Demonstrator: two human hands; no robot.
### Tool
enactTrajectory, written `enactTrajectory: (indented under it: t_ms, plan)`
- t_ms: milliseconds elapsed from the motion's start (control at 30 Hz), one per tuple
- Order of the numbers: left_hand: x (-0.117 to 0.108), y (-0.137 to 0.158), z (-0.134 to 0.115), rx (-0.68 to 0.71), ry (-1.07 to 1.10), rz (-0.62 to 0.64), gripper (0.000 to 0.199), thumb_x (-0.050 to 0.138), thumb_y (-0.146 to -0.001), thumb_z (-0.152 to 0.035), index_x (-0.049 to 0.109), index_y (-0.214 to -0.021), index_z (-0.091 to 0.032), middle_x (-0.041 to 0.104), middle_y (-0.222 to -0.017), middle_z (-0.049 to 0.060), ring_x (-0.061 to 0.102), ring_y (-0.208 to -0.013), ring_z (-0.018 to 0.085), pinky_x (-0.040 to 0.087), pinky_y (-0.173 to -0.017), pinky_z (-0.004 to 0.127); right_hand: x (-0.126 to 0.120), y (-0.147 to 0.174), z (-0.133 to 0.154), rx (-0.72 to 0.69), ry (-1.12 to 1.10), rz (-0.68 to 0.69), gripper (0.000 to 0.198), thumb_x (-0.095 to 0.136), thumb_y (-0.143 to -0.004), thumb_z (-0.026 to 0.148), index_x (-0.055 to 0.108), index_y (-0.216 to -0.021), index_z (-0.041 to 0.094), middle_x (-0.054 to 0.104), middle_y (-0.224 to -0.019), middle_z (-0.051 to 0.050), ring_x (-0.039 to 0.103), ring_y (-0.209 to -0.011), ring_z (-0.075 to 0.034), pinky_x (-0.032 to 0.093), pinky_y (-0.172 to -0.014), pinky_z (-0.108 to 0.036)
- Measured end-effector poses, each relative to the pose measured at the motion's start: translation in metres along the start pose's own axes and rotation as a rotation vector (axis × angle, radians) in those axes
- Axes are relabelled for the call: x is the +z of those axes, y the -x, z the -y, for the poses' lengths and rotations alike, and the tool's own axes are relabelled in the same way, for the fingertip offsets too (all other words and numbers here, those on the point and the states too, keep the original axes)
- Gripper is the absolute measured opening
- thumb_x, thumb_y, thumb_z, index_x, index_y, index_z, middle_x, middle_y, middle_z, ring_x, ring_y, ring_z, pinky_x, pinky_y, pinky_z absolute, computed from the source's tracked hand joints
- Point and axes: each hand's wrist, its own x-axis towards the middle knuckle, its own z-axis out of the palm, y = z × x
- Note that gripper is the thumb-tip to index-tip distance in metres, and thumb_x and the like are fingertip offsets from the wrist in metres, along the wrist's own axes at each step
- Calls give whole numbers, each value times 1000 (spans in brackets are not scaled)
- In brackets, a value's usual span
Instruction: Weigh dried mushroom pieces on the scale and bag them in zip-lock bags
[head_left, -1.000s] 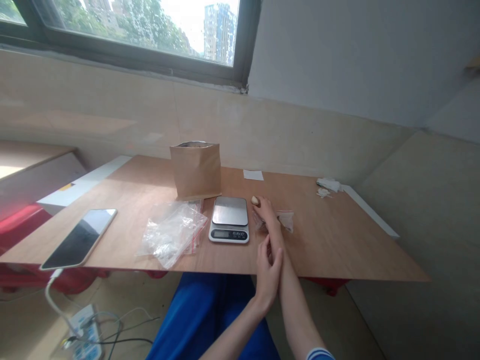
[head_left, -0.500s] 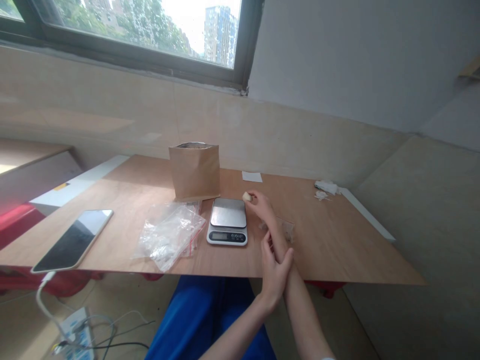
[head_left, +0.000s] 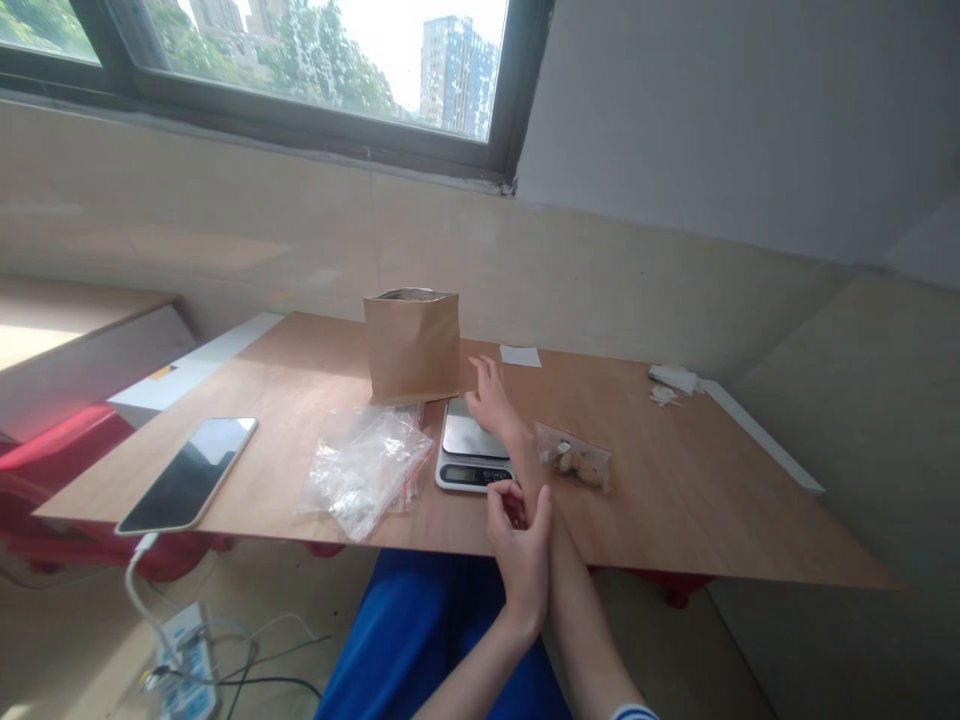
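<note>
My right hand (head_left: 491, 398) is over the far right part of the digital scale (head_left: 476, 474), just right of the brown paper bag (head_left: 414, 348). Its fingers are apart and nothing shows in them. Part of the scale's metal plate is hidden behind this hand, so I cannot tell what lies there. My left hand (head_left: 521, 545) is closed, with curled fingers and its thumb against my right forearm (head_left: 574, 580). A small clear zip bag (head_left: 576, 460) with several tan lumps lies right of the forearm. Clear plastic zip bags (head_left: 367, 465) lie in a pile left of the scale.
A phone (head_left: 191, 475) with a charging cable lies at the table's left. A white paper (head_left: 520, 356) is near the back edge, and crumpled white scraps (head_left: 675, 380) sit at the far right. A power strip (head_left: 187, 650) with cables is on the floor.
My right hand has moved left over the scale, and the pale lump it held is out of sight. My left hand has moved left along with it. The small zip bag is now uncovered.
</note>
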Motion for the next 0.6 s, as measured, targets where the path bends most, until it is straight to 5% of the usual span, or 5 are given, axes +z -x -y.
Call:
enactTrajectory:
  t_ms: [133, 300, 433, 600]
  plan:
    - [-4, -24, -22, 153, -51, -87, 21, 60, -79, -34, 44, -77, -19, 42, -70, -3, 42, -60, 9, 38, -59, 22, -5, -37, 34, -162, -63, -148, 56, 36, -81, 10, 28, -136, 11, 22, -145, -15, 19, -135, -25, 21, -110, -44]
    - [-9, -73, -54, 324, -29, -150, 38, 62, -77, -30, 47, -110, -21, 50, -110, 6, 51, -97, 15, 41, -82, 28, -2, -89, 60, -218, -90, -244, 47, 33, -88, 18, 31, -134, 12, 24, -145, -13, 14, -137, -24, 14, -111, -46]
    - [-16, -87, -59, 259, -14, -158, 30, 63, -76, -33, 49, -99, -19, 53, -98, 3, 53, -86, 13, 42, -76, 26, 4, -103, 64, -165, -47, -196, 40, 34, -90, 21, 40, -126, 6, 38, -136, -17, 27, -132, -24, 17, -111, -44]
    - [-20, -57, -50, 215, -41, -125, 19, 59, -79, -34, 49, -79, -19, 49, -77, -2, 45, -64, 9, 40, -63, 23, -6, -85, 67, -208, 23, -218, 34, 26, -94, 21, 56, -104, 9, 56, -116, -14, 41, -122, -22, 20, -109, -42]
